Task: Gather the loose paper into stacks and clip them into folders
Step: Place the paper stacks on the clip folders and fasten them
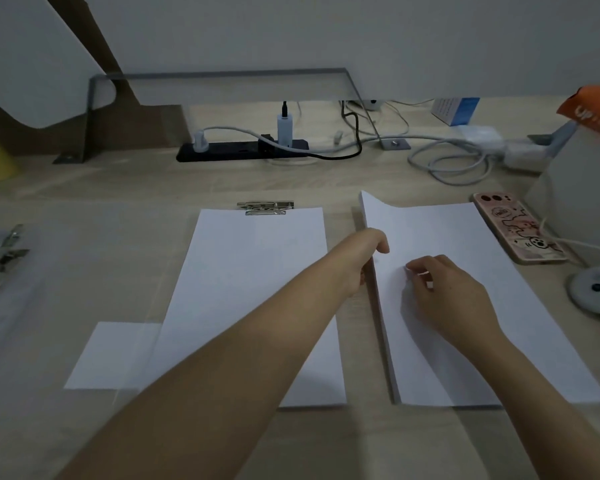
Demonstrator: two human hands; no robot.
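Note:
A thick stack of white paper [465, 244] lies at the right of the desk, its top sheet lifted and curled at the far left corner. My left hand [357, 258] grips the stack's left edge, thumb on top. My right hand [444, 292] rests on the top sheet with fingertips pinched on it. In the middle lies a clear clipboard folder with white sheets [257, 289] under its metal clip [265, 206]. A second clear folder [32, 306] with a metal clip [0, 258] lies at the left, and a loose white sheet [115, 355] peeks from beneath the middle folder.
A phone in a patterned case [516, 230] lies right of the stack, with a grey round device [596, 289] nearer me. A black power strip [239, 148] and white cables [447, 161] run along the back. A white box [582, 188] stands at far right.

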